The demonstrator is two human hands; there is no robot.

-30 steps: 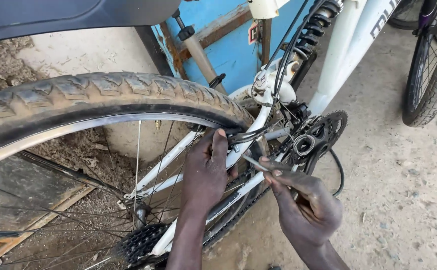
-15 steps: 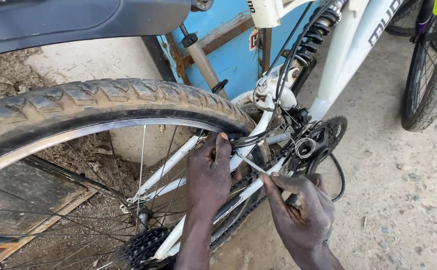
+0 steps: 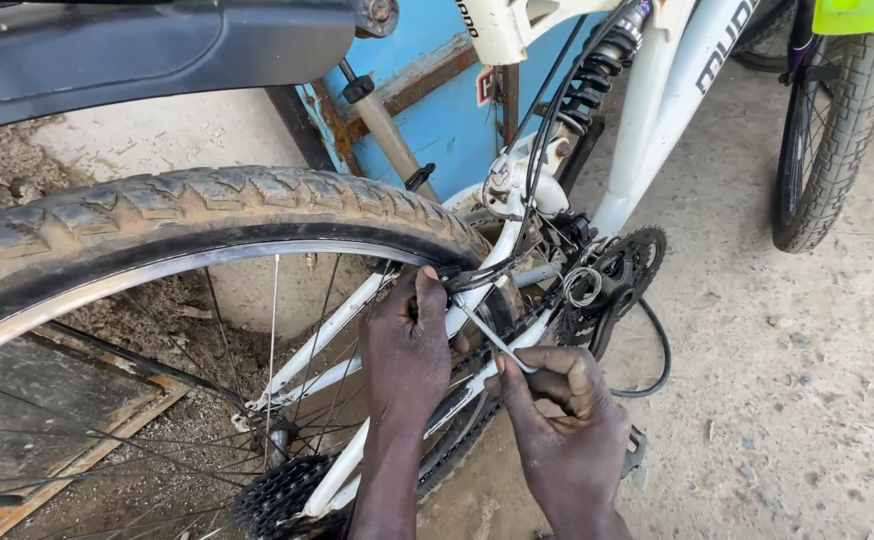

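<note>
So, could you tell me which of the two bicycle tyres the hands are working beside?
The large muddy rear tyre at left, not the cleaner upright one top right.

A thin silver hex key (image 3: 492, 338) slants between the hands, its lower end clenched in the right hand (image 3: 567, 420), its upper tip at the black rear brake arm (image 3: 472, 277) pinched under the left hand's (image 3: 407, 350) fingers (image 3: 427, 290).

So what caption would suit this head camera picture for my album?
Left hand steadies the brake arm by the muddy rear tyre; right hand works a thin metal tool.
</note>
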